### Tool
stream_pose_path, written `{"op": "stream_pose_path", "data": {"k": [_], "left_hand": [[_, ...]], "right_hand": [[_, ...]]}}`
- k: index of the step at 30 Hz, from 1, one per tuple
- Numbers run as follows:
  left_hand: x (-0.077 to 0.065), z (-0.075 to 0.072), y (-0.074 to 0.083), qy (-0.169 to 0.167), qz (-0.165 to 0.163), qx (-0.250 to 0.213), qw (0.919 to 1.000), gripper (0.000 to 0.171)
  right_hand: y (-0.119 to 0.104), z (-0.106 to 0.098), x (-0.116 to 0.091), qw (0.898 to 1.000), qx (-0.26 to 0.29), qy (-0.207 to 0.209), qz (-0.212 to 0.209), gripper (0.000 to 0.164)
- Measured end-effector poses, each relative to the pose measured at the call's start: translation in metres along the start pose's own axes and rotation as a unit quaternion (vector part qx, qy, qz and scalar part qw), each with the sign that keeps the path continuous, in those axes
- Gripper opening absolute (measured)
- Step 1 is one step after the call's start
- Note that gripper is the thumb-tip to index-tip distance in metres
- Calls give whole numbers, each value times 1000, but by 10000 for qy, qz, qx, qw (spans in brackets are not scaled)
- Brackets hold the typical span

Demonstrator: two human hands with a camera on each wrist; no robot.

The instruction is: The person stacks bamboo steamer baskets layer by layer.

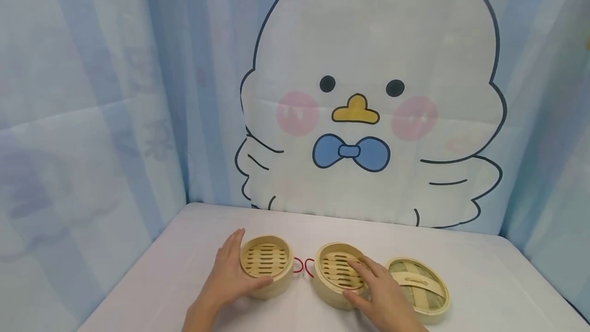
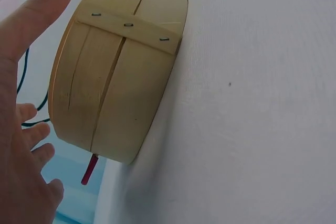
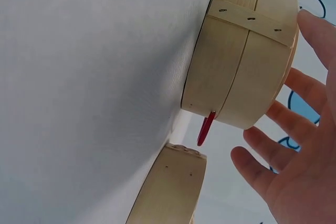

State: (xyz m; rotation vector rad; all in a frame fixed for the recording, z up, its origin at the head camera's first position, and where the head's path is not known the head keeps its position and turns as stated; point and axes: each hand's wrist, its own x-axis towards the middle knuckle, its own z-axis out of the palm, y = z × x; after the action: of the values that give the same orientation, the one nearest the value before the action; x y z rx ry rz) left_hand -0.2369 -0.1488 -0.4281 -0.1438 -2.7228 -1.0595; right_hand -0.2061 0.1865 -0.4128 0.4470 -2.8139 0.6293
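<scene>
Two small round bamboo steamer baskets stand side by side, slatted bottoms visible inside. My left hand (image 1: 232,274) is at the left steamer basket (image 1: 276,287), thumb over the near rim and fingers extended along its far left side. In the left wrist view, the fingers spread beside the basket's stapled wall (image 2: 123,72). My right hand (image 1: 384,298) reaches over the right steamer basket (image 1: 329,291), thumb at the near rim and fingers over its right side. The right wrist view shows those fingers (image 3: 294,121) loosely spread, with the thumb near the basket's top edge.
A round bamboo lid (image 1: 421,286) with a strap handle lies to the right, partly behind the right hand. Red loops (image 1: 298,265) stick out between the baskets. A white cloth covers the table (image 1: 170,270); a curtain with a cartoon bird (image 1: 355,188) hangs behind.
</scene>
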Motion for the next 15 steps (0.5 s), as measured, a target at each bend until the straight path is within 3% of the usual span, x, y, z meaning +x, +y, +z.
{"op": "stream_pose_path", "data": {"k": [10, 15], "left_hand": [[-2, 0, -11, -204, -239, -661, 9973, 135], [-4, 0, -15, -294, -323, -1040, 9936, 131]], "right_hand": [[0, 0, -1, 10000, -51, 39, -54, 58], [1, 0, 0, 9999, 46, 27, -154, 46]]}}
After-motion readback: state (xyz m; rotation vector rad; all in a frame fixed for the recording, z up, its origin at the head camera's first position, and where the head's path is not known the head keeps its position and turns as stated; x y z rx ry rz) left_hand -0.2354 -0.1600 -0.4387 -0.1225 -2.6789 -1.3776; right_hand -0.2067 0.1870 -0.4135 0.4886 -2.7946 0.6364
